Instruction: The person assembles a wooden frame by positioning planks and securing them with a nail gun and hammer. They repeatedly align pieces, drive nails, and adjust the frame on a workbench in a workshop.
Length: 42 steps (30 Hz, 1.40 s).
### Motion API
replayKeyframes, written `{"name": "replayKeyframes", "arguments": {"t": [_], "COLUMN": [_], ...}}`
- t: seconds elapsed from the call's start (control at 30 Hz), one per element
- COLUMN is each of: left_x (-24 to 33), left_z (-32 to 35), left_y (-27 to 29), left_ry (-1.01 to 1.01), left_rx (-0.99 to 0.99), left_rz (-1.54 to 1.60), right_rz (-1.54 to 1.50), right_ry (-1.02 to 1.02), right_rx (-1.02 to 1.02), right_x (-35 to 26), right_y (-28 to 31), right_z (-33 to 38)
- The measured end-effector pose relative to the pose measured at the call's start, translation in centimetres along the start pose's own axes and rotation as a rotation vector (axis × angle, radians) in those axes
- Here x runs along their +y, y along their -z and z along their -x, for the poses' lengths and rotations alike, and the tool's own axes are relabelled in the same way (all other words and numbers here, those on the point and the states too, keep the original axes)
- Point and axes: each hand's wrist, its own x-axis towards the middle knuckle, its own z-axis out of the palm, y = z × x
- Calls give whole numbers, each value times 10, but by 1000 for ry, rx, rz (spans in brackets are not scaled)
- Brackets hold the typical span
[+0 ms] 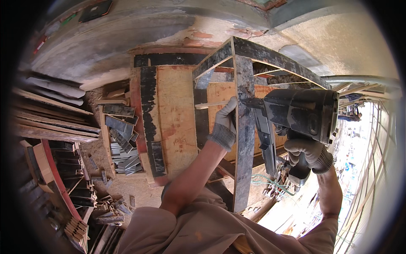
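My gloved left hand [224,122] grips a thin wooden strip [209,105] and presses it against a worn vertical board [244,139] of a rough wooden frame [270,53]. My gloved right hand [308,153] is closed around the handle of a black nail gun [298,112]. The gun's nose touches the vertical board just right of my left fingers. Its long magazine hangs down along the board's right side.
A plywood panel with black edging [169,114] lies below the frame. Scrap boards and offcuts [120,139] litter the dirt floor at left, with stacked planks [50,114] further left. A plastered wall [127,38] rises behind. Metal scaffold tubes [363,80] run at right.
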Motion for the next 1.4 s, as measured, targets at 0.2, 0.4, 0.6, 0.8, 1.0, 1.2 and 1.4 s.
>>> {"name": "replayKeyframes", "arguments": {"t": [0.2,0.4,0.6,0.8,1.0,1.2,1.4], "left_x": [1,3,6,2,1,2,5], "left_z": [0,-2,-2,-10,-9,-9,-10], "left_y": [3,10,17,26,25,25,24], "left_ry": [15,87,196,117,157,184,148], "left_rx": [-14,-117,153,91,94,143,44], "left_rz": [23,65,22,-109,-26,12,-6], "right_rz": [-39,20,-30,-20,28,41,-71], "right_ry": [66,90,44,60,102,138,68], "right_rx": [-28,8,-25,-31,-18,-13,90], "right_x": [5,13,12,10,12,10,9], "right_y": [4,18,17,13,18,21,22], "right_z": [0,2,-1,-3,0,-2,14]}}
